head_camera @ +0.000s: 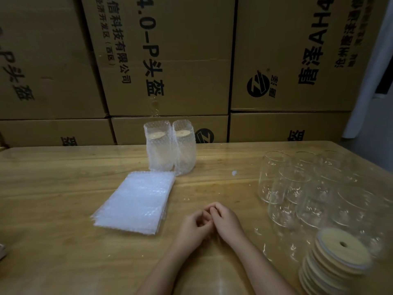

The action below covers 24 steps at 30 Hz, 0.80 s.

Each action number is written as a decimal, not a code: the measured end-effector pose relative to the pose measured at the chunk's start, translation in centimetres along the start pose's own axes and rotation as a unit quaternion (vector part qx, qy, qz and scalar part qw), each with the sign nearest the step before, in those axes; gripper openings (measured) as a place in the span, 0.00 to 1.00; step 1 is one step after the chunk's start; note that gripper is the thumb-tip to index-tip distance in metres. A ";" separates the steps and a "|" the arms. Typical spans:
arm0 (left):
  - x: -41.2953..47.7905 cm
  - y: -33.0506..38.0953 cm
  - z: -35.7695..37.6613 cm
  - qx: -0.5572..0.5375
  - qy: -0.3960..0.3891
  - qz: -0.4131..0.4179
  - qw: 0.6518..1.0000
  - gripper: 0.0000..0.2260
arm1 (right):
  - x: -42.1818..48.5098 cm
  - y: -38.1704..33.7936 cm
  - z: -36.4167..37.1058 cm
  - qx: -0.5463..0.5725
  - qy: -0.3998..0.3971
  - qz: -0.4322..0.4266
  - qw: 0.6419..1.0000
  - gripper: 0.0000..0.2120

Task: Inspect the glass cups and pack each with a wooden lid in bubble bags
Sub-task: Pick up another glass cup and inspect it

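Several clear glass cups (302, 188) stand upside down in a cluster on the right of the table. In front of them, at the right near corner, lies a leaning stack of round wooden lids (338, 258), each with a small hole. A flat pile of bubble bags (136, 201) lies left of centre. Two packed cups in bubble bags (170, 147), lids showing inside, stand upright at the back centre. My left hand (194, 227) and my right hand (226, 223) rest together on the table in the middle, fingers loosely curled and touching each other, holding nothing.
The wooden table (63, 241) has a glossy clear cover. Stacked brown cardboard boxes (170, 60) form a wall right behind its far edge. A small white scrap (234, 173) lies between the packed cups and the glasses. A dark object edge (3, 251) shows at the far left.
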<state>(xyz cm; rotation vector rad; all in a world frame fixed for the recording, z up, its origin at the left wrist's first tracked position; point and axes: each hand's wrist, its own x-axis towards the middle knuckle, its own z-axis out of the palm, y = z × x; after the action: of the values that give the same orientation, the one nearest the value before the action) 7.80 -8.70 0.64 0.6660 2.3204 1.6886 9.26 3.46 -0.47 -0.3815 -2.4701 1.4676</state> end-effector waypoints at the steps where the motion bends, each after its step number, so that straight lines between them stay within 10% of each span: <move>1: -0.3 0.0 0.0 -0.007 -0.002 -0.001 1.000 0.07 | -0.6 -0.1 -0.2 -0.001 0.001 0.000 1.000 0.10; 6: -1.0 -0.4 -0.2 -0.067 0.044 -0.006 0.997 0.06 | -1.9 -1.3 -1.5 -0.074 -0.013 0.001 0.997 0.07; 12: -0.6 -0.3 -0.6 -0.138 0.080 -0.027 0.987 0.04 | -2.4 -5.2 -7.2 -0.317 0.265 0.024 0.910 0.23; 16: -0.4 -0.3 -0.9 -0.167 0.080 -0.034 0.982 0.03 | -2.7 -5.9 -9.8 -0.365 0.301 0.095 0.876 0.33; 24: 0.4 -0.9 -1.8 -0.184 0.079 -0.031 0.979 0.03 | -3.1 -6.4 -10.3 -0.376 0.285 0.102 0.876 0.13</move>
<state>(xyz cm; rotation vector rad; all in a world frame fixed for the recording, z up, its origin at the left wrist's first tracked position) 6.46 -10.27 0.44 0.3954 2.0112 2.1288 14.99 7.87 9.71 -1.0620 -2.4058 0.2652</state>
